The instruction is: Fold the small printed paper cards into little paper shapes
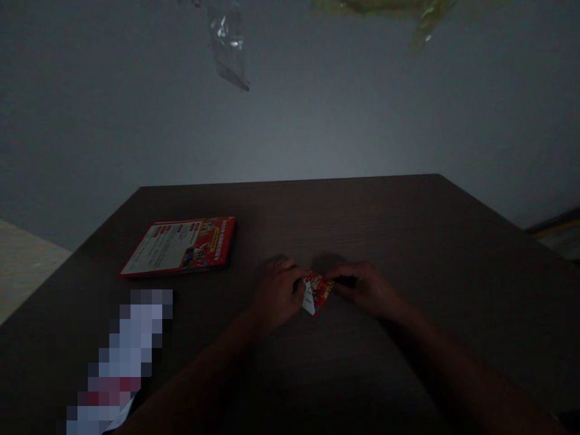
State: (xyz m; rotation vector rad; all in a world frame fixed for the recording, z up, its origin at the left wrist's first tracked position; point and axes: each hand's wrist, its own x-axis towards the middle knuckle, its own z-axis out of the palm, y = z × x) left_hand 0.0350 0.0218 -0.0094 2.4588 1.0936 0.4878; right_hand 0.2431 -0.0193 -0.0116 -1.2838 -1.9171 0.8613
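On a dark wooden table point(408, 229), both of my hands meet at a small folded piece of red and white printed paper point(316, 295). My left hand point(277, 294) pinches its left side with curled fingers. From the right, my right hand point(362, 289) grips the paper's upper corner, fingers closed. The paper lies low against the tabletop, partly covered by my fingertips. The scene is dim.
A red and white printed booklet or pack point(181, 246) lies flat on the table to the left. A blurred, pixelated patch point(122, 362) sits at the near left. A clear plastic scrap point(228, 43) and a yellowish strip point(408, 12) hang against the grey wall behind.
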